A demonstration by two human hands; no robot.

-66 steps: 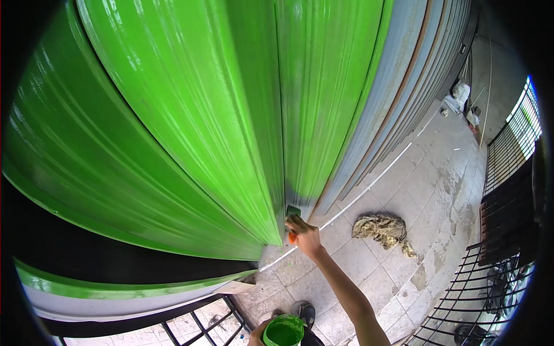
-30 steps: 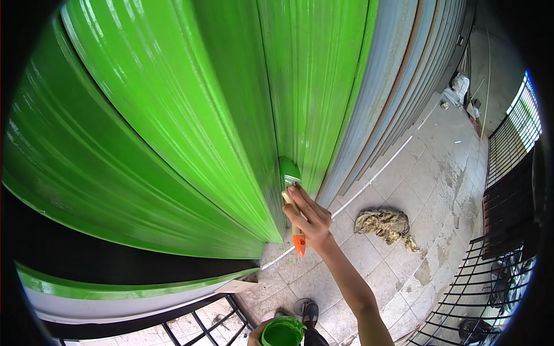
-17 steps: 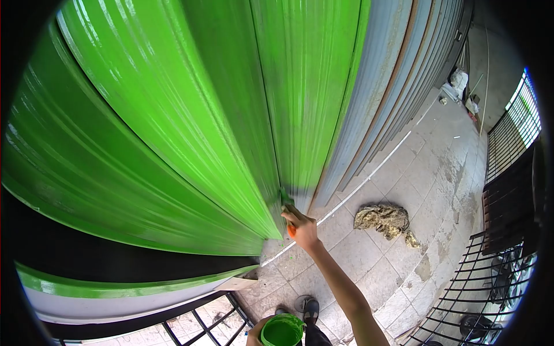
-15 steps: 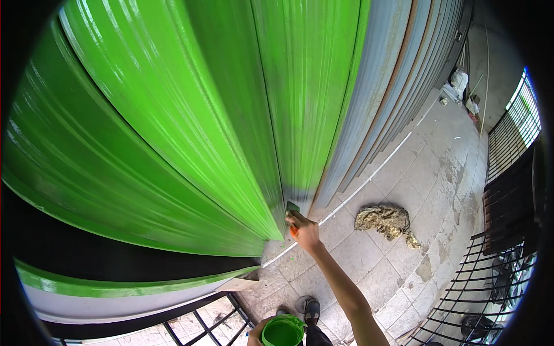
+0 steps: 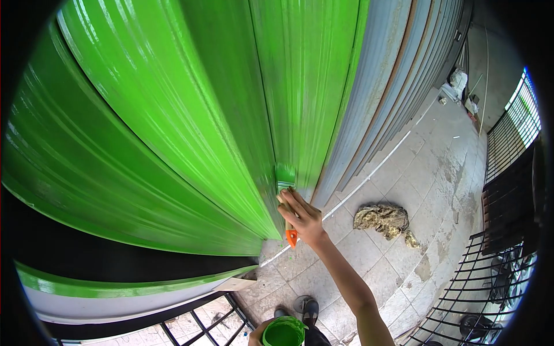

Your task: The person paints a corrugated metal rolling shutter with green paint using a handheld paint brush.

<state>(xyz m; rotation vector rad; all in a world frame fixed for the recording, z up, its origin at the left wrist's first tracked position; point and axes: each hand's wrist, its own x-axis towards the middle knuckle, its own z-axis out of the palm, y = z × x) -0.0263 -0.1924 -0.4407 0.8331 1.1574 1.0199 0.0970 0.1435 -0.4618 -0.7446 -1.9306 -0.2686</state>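
My right hand (image 5: 303, 218) is closed around a paintbrush (image 5: 291, 237) whose orange handle end points down toward the floor. Its bristles touch the lower part of a folding metal panel (image 5: 300, 104), where wet green paint shows just above my fingers. Below that, a grey strip of the panel is visible beside my hand. At the bottom of the view my left hand (image 5: 257, 333) grips a small paint can (image 5: 284, 331) from its left side. Green paint fills it and smears its rim.
Bare grey folds (image 5: 369, 98) of the door continue to the right. A crumpled patterned cloth (image 5: 382, 221) lies on the tiled floor (image 5: 358, 259). Black metal grilles (image 5: 461, 294) stand at the right, and my shoes (image 5: 310, 307) show beside the can.
My right hand has moved slightly up the panel and turned, so the brush handle now points downward. Fresh green paint shows where the strip was grey. My left hand and the can stay nearly still.
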